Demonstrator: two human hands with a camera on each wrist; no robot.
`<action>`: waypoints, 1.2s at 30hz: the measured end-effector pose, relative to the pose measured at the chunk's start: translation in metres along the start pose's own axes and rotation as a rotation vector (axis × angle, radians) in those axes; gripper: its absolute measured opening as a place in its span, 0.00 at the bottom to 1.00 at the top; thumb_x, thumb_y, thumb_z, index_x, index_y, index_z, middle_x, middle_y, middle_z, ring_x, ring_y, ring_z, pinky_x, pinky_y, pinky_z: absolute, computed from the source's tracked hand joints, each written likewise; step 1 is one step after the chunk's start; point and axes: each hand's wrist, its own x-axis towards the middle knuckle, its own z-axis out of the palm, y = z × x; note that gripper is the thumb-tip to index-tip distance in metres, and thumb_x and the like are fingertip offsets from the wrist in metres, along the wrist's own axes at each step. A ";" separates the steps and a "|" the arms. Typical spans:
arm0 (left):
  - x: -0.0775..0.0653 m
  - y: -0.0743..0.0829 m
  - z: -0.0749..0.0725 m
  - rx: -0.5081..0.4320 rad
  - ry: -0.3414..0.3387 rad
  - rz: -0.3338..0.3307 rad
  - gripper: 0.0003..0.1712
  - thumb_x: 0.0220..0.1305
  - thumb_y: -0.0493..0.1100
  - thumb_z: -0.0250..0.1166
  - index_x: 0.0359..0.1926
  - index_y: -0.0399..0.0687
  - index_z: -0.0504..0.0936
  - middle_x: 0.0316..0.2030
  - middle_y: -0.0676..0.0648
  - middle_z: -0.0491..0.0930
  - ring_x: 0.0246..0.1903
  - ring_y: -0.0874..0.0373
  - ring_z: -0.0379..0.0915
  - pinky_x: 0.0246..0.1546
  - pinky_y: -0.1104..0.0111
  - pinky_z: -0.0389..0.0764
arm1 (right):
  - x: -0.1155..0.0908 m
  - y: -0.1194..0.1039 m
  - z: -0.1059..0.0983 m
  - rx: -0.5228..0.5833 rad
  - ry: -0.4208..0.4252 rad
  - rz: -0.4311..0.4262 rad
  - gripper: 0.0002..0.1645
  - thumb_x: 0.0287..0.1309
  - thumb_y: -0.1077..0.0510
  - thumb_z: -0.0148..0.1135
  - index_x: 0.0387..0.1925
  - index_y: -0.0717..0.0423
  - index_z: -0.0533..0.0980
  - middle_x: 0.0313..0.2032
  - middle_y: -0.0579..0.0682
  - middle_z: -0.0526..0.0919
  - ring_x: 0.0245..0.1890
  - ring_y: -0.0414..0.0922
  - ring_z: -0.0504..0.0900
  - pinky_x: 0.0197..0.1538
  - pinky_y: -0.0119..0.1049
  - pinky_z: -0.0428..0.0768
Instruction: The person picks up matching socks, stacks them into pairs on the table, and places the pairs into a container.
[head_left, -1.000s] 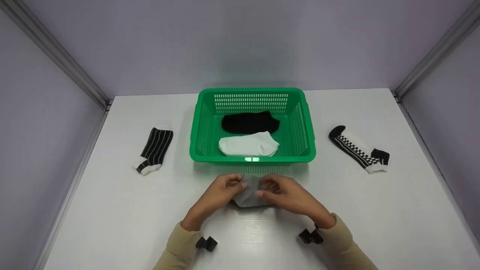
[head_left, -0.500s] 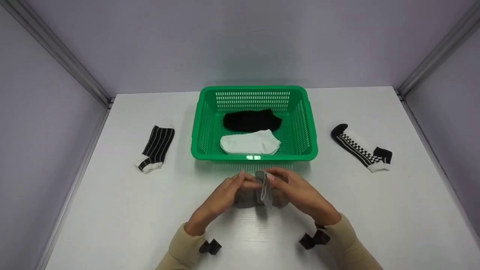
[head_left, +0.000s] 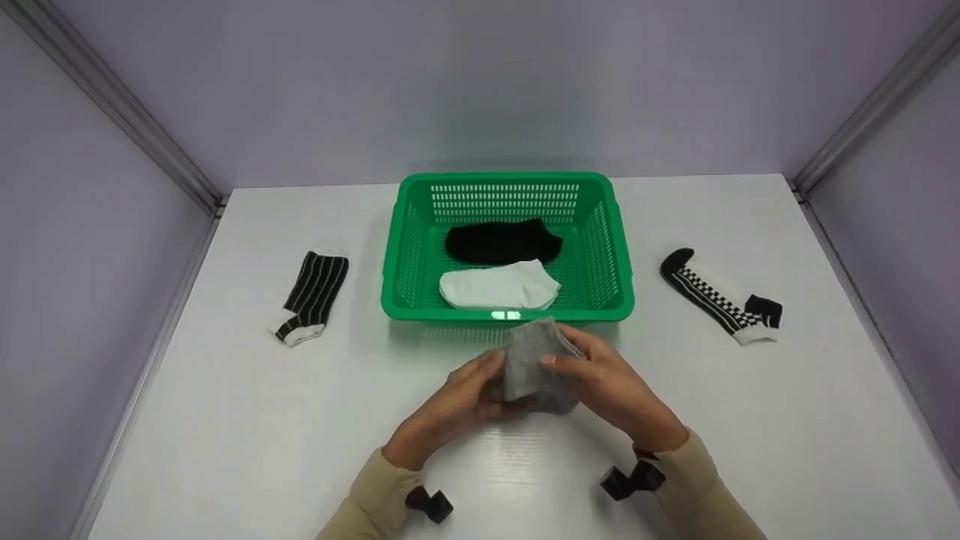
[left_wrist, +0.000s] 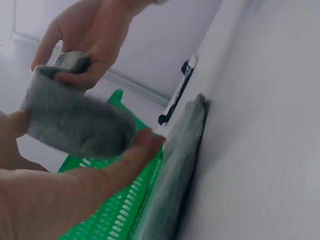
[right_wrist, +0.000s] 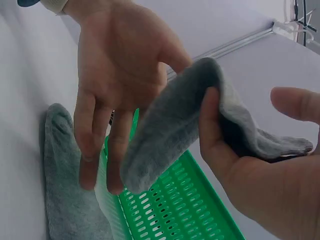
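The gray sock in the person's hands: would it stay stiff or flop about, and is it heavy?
Probably floppy: the gray sock bends into a curve in the right wrist view. Likely light for its size, since its open end suggests hollow fabric. Pushed along the table, it would probably slide or crumple, not roll; the other gray sock lies flat.

The gray sock (head_left: 529, 366) is plain and soft, bent in a curve, held in the air at the lower middle of the head view; its mouth is partly open. The second gray sock (right_wrist: 70, 185) lies on the desk (head_left: 225, 435), at the lower left of the right wrist view.
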 end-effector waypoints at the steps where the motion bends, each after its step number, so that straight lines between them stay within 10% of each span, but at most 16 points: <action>1: 0.001 -0.001 0.000 -0.113 -0.039 -0.003 0.38 0.84 0.60 0.47 0.82 0.47 0.53 0.75 0.35 0.64 0.72 0.41 0.70 0.72 0.46 0.74 | 0.001 0.001 0.001 -0.015 0.002 0.009 0.37 0.76 0.57 0.58 0.78 0.63 0.59 0.65 0.46 0.74 0.65 0.41 0.72 0.68 0.33 0.75; 4: 0.002 -0.001 0.001 -0.262 -0.072 0.011 0.40 0.82 0.59 0.52 0.82 0.45 0.52 0.76 0.37 0.62 0.73 0.44 0.68 0.71 0.49 0.75 | 0.003 0.002 0.001 -0.067 0.039 0.039 0.32 0.78 0.52 0.57 0.75 0.60 0.65 0.65 0.47 0.75 0.64 0.42 0.72 0.67 0.35 0.75; 13: 0.000 0.005 -0.012 0.099 0.102 0.074 0.31 0.67 0.42 0.72 0.68 0.41 0.74 0.60 0.47 0.76 0.57 0.57 0.75 0.58 0.67 0.78 | 0.009 0.007 0.000 -0.422 0.223 0.007 0.15 0.75 0.47 0.62 0.42 0.55 0.80 0.29 0.44 0.68 0.34 0.42 0.71 0.39 0.33 0.71; 26: -0.013 0.017 -0.039 0.286 0.183 0.092 0.30 0.65 0.41 0.74 0.63 0.41 0.71 0.49 0.48 0.75 0.47 0.57 0.77 0.45 0.66 0.83 | 0.007 0.003 -0.019 -0.680 0.314 -0.135 0.22 0.75 0.50 0.62 0.24 0.54 0.73 0.22 0.43 0.66 0.25 0.38 0.67 0.30 0.30 0.67; 36: -0.019 0.020 -0.054 0.461 0.186 0.102 0.23 0.68 0.46 0.74 0.58 0.42 0.80 0.45 0.51 0.80 0.44 0.59 0.78 0.44 0.67 0.82 | 0.010 0.007 -0.025 -0.750 0.285 -0.087 0.22 0.76 0.49 0.62 0.24 0.52 0.71 0.18 0.42 0.68 0.19 0.37 0.69 0.23 0.31 0.69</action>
